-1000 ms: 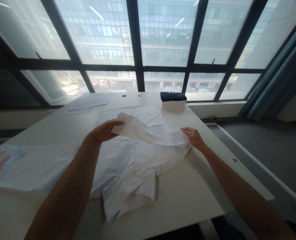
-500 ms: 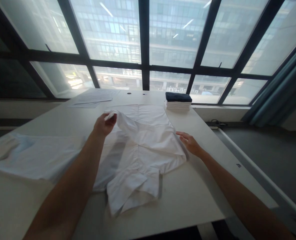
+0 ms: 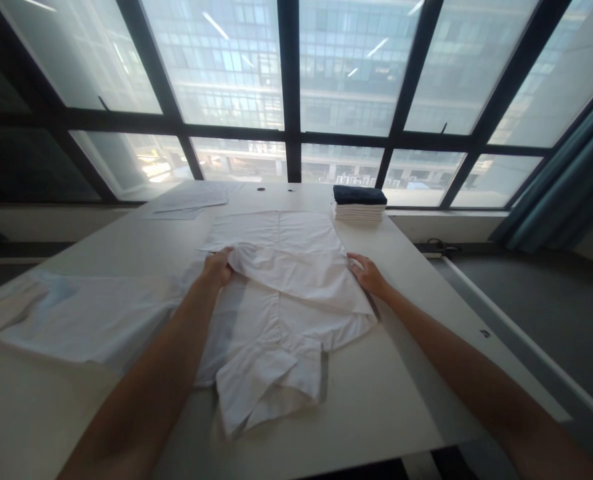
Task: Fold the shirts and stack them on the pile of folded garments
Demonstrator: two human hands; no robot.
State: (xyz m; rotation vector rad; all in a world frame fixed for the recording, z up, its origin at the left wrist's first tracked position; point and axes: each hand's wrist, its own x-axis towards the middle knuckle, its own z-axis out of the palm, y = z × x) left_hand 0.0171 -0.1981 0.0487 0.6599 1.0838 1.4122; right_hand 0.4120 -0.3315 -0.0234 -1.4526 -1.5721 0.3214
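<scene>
A white collared shirt (image 3: 301,307) lies on the table with its collar (image 3: 259,380) towards me and a gathered seam down its middle. Its far part is folded over in a loose, wrinkled layer. My left hand (image 3: 219,265) is closed on the left end of this fold, low against the cloth. At the shirt's right edge, my right hand (image 3: 369,275) has its thumb and fingers on the cloth, apparently pinching it; the fingertips are partly hidden. A long white sleeve (image 3: 91,313) stretches out to the left, partly behind my left forearm.
Folded white cloths with a dark navy one on top form a stack (image 3: 359,203) at the table's far right. Sheets of paper (image 3: 191,200) lie at the far left. A small dark disc (image 3: 261,189) is near the back edge, below the windows.
My left hand has come down and nearer with the raised cloth, which now lies flatter. My right hand has shifted slightly left and up onto the shirt's edge, its fingers more bent.
</scene>
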